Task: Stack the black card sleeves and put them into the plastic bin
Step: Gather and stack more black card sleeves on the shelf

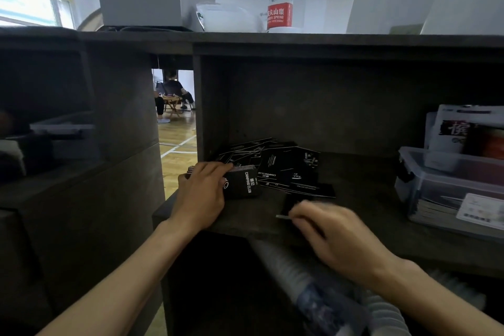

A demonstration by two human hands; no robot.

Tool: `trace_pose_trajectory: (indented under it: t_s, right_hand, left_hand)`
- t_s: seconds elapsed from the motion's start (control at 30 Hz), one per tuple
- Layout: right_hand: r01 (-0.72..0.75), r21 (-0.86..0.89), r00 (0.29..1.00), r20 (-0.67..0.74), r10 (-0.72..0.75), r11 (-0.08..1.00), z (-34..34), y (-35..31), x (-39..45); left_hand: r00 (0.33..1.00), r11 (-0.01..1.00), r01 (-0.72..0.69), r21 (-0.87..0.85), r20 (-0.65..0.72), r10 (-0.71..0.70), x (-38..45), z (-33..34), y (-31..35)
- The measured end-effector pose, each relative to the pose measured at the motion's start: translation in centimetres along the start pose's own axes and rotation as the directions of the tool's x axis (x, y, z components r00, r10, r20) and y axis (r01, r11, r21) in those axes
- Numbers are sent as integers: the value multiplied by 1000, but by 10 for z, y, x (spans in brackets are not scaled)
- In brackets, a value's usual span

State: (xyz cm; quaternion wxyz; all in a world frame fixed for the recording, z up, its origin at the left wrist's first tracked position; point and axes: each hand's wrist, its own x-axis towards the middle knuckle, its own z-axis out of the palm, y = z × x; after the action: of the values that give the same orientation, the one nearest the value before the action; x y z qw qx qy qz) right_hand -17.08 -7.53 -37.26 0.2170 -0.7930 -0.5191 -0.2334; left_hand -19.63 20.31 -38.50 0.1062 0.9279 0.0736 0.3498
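Holding the gathered stack of black card sleeves (242, 181) under our left hand (200, 194), fingers curled over its top edge, we keep it squared on the dark shelf (360, 188). Our right hand (335, 232), blurred, appears to pinch one sleeve (286, 211) edge-on; grip not certain. Loose sleeves (283, 163) lie fanned just behind the stack, within reach for collecting. The clear plastic bin (425, 185), open and already holding printed cards, sits to the right, well apart. We judge stacking is partway through.

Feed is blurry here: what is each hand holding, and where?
Left hand grips the stack by its left end. Right hand pinches one sleeve at its near edge.
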Motion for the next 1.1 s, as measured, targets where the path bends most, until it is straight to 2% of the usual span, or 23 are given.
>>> trace_pose_trajectory:
  t_s: [0.07,0.13,0.17,0.23,0.33,0.47,0.57,0.67,0.73,0.8,0.93,1.1]
  right_hand:
    - [-12,184,963,-264,61,983,-9,-2,6]
    - [-41,348,867,-454,207,936,-11,-7,18]
    - [-75,453,831,-464,307,888,-6,-9,25]
    - [-176,652,787,-357,503,738,12,-8,42]
    - [-316,784,686,-200,699,534,37,-1,65]
    - [-376,794,609,-177,773,478,46,16,72]
    - [-425,737,654,-150,741,525,48,18,69]
    - [-540,478,778,-29,627,692,57,10,74]
    - [-520,349,843,62,535,779,65,3,78]
    - [-511,315,854,82,513,800,67,0,79]
    - [-434,244,893,-15,451,867,65,1,81]
    - [-450,156,892,41,450,879,65,-1,97]
  left_hand:
    - [1000,1000,0,6,3,0,0,0,1]
    - [1000,1000,-1,-3,0,1,-1,-1,1]
    - [1000,1000,-2,-14,0,2,-1,-2,2]
    - [1000,999,-1,-42,6,1,-1,-3,2]
    - [1000,994,19,-105,26,-16,-2,-5,2]
    - [999,980,39,-195,18,-36,-2,-6,1]
    - [999,974,50,-222,21,-47,-1,-6,0]
    - [1000,989,10,-148,9,-9,0,-3,-2]
    - [1000,991,-5,-137,-15,3,-1,-2,-3]
    - [999,988,-13,-151,-40,7,-1,-2,-5]
    - [997,985,-27,-168,-73,15,1,-1,-4]
    - [999,991,-8,-130,-52,1,4,-3,-2]
